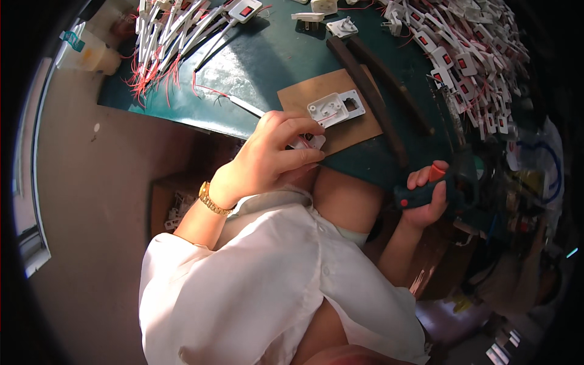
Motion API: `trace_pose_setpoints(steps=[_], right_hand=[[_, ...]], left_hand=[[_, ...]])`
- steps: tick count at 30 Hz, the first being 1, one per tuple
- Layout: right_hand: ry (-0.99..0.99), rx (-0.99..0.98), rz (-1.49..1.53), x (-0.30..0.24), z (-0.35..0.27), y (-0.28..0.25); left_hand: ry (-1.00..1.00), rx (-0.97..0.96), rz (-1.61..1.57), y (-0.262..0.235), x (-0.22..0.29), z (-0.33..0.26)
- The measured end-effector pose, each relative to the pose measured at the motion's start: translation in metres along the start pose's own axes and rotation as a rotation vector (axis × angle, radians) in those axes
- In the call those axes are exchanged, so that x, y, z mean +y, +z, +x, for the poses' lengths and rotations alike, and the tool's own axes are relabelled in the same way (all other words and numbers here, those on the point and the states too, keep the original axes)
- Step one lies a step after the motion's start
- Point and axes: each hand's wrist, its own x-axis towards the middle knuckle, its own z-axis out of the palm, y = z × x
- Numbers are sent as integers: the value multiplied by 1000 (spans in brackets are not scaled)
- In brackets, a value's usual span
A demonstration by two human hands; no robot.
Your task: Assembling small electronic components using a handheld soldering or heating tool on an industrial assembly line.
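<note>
My left hand (274, 146), with a gold watch on its wrist, is closed around a small white plastic housing (315, 142) near the table's front edge. Most of that housing is hidden by my fingers. A white cable (245, 106) runs out past the hand toward the far left and ends in thin red and dark wires. Just beyond my fingertips an open white plastic casing (331, 111) with a square hole lies on a brown board (350, 137). Off to the right, my right hand (429, 198) grips a dark green power tool (417, 193) with an orange-red button; its far end is lost in shadow.
White cables (173, 36) with red wire ends are bunched at the far left. On the right is a large heap of white pieces with red switches (465, 64). Two dark bars (368, 91) lie across the green table (280, 45). White plug parts (342, 27) sit at the back.
</note>
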Motion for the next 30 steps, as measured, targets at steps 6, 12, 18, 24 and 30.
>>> trace_pose_setpoints(steps=[6,12,18,24,30], right_hand=[[-8,8,0,4,0,4],[-22,18,-45,1,-2,4],[-16,16,-46,1,-2,2],[4,18,-38,1,1,5],[11,16,-17,2,0,2]], left_hand=[[-208,374,-294,11,-10,-4],[-485,339,-339,6,-7,25],[-429,346,-109,19,-16,45],[-196,441,121,30,-20,31],[-332,455,69,28,-20,24]])
